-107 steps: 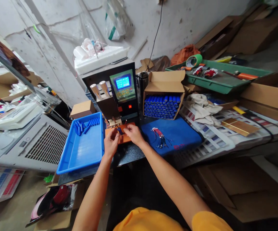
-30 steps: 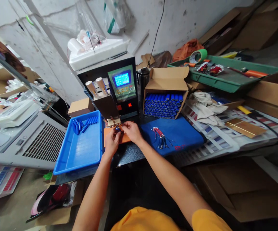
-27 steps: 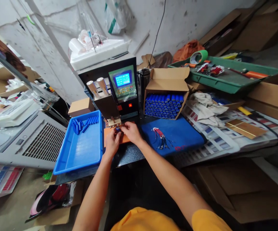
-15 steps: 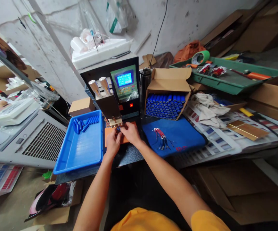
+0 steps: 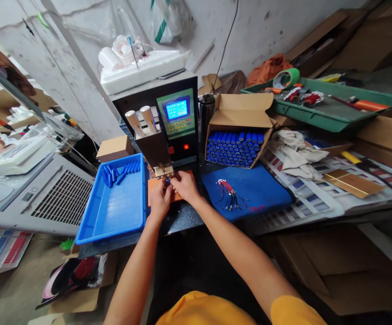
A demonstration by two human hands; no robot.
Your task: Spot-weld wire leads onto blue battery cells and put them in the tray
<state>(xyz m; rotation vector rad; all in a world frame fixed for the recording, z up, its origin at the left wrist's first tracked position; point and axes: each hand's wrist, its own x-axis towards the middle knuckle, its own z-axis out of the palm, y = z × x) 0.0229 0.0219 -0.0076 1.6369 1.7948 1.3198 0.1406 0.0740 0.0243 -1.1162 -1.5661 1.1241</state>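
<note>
My left hand and my right hand are pinched together on a small blue battery cell. They hold it under the two electrode pins of the black spot welder, above an orange pad. The welder's blue screen is lit. A blue tray to the left holds several blue cells at its far end. An open cardboard box full of blue cells stands to the right. A bundle of red and black wires lies on a blue mat.
A green tray with tape and tools sits at the back right. A crumpled cloth and printed sheets lie on the right. A grey vented unit stands at the left. Cardboard boxes fill the floor on the right.
Both hands stay pinched on the cell under the welder pins. The camera view has shifted slightly; the welder and boxes appear a little higher and to the right.
</note>
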